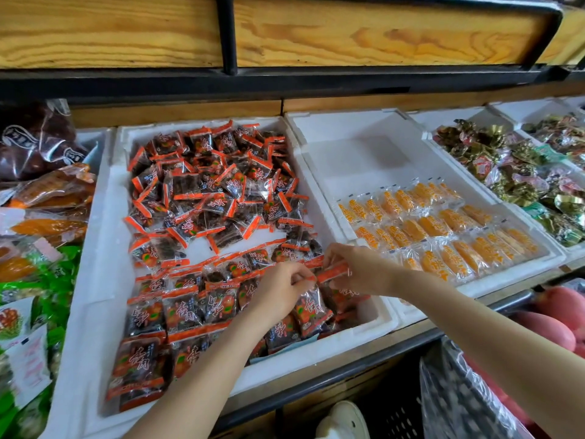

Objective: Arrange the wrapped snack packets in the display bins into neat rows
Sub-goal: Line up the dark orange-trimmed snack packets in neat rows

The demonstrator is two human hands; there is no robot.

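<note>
Fingers (pixel 299 275) of left hand (pixel 280 291) and right hand (pixel 359 270) pinch one snack packet (pixel 313 304) over front-right corner of foam bin (pixel 332 346); neat rows (pixel 183 312) along front edge, loose pile (pixel 215 185) behind.

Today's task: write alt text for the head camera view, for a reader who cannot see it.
A left hand and right hand pinch one red-edged packet over a white foam bin, neat rows near, a loose heap behind. The next bin holds orange packets in rows.
</note>
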